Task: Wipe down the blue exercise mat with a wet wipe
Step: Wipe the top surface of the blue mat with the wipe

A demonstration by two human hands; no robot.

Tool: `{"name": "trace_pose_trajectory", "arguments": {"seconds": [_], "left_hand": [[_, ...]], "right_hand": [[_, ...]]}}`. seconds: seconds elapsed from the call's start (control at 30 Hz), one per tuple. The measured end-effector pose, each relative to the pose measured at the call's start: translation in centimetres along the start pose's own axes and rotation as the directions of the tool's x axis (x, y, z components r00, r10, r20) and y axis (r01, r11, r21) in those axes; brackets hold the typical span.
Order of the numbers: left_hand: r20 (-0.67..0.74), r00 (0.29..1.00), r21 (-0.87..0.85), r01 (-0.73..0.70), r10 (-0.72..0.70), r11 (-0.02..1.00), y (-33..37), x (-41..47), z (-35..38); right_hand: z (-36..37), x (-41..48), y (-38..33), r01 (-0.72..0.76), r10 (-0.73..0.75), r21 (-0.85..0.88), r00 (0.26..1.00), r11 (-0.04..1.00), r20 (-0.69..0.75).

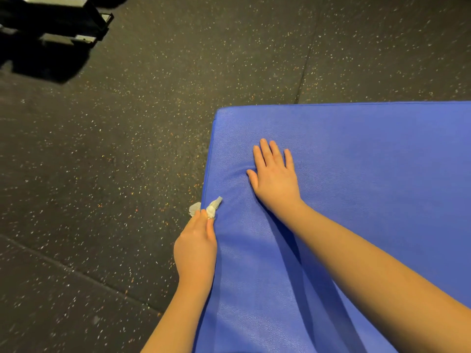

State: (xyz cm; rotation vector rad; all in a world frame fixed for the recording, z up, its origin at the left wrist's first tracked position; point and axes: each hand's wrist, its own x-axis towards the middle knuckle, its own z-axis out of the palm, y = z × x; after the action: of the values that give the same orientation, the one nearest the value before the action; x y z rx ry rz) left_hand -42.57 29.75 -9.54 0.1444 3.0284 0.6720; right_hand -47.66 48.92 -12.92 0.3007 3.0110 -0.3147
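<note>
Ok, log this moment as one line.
left hand: pinches wet wipe at blue mat edge | right hand: flat on mat | stage: wiping edge

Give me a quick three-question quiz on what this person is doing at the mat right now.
1. True or false: the right hand lies flat, fingers straight, on the blue mat.
2. The wet wipe is at the mat's: A) far edge, B) left edge, C) middle.
3. Which hand pinches the wipe?

Key: 1 true. 2 B. 3 The left hand.
</note>
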Motion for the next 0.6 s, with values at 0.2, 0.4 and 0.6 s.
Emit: {"name": "trace_pose_trajectory", "arguments": {"seconds": [0.2,0.4,0.6], "left_hand": [[-0.054,0.998,0.032,-0.024,0.026,0.999,-0.8,0.2,1.1],[-0.038,0.998,-0.008,-0.045,0.044,0.999,-0.8,0.0,0.7],[0.077,0.997,-0.033,0.007,-0.004,0.999,-0.9,-1.6,-0.5]], "right_hand": [[1.4,-6.4,-3.1,-0.053,0.054,0.024,0.998,0.998,-0.031],[1.8,-13.1,-2.8,0.039,-0.039,0.003,0.995,0.999,0.088],[0.3,-12.3,-2.8,0.082,-0.077,-0.015,0.975,0.997,0.209]]}}
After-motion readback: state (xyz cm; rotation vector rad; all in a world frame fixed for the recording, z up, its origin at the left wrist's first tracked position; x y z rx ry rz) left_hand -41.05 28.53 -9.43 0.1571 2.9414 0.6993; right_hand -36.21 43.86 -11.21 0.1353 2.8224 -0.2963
